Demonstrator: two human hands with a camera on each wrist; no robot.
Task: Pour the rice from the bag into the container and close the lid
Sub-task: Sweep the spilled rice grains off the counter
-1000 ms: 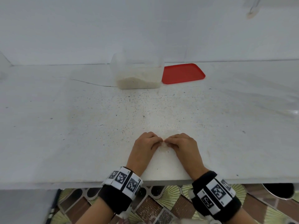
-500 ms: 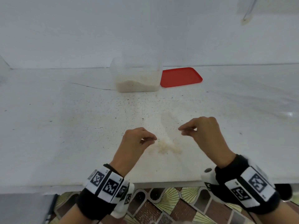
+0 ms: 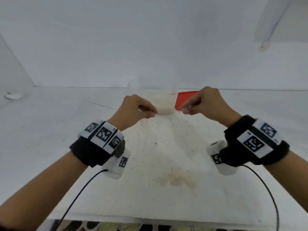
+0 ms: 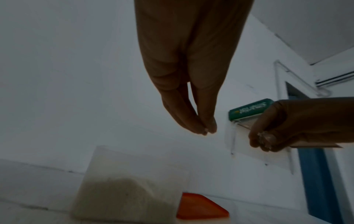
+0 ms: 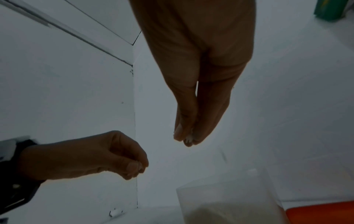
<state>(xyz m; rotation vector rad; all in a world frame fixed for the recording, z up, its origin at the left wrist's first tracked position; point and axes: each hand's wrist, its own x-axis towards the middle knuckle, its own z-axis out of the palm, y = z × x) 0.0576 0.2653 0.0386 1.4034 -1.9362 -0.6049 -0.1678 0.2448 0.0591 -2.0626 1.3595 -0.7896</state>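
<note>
A clear container (image 3: pixel 165 104) with rice in its bottom stands at the back of the white table (image 3: pixel 66 130), open on top. Its red lid (image 3: pixel 185 99) lies flat just right of it. Both hands hover in front of the container with fingertips pressed together. My left hand (image 3: pixel 155 112) pinches a few rice grains (image 4: pixel 205 130). My right hand (image 3: pixel 183 110) pinches a few grains (image 5: pixel 189 138) too. A thin patch of spilled rice (image 3: pixel 176 179) lies on the table near the front edge. No bag is in view.
Dark specks dot the table between the spill and the container. A small white object (image 3: pixel 13 95) lies at the far left by the wall. The wall holds a green box (image 4: pixel 249 110) above a white plate. Sensor cables hang from both wrists.
Both hands lifted off the spilled rice near the front edge, fingers pinched, and moved up and forward until they are in front of the container. The head view shifted with them.
</note>
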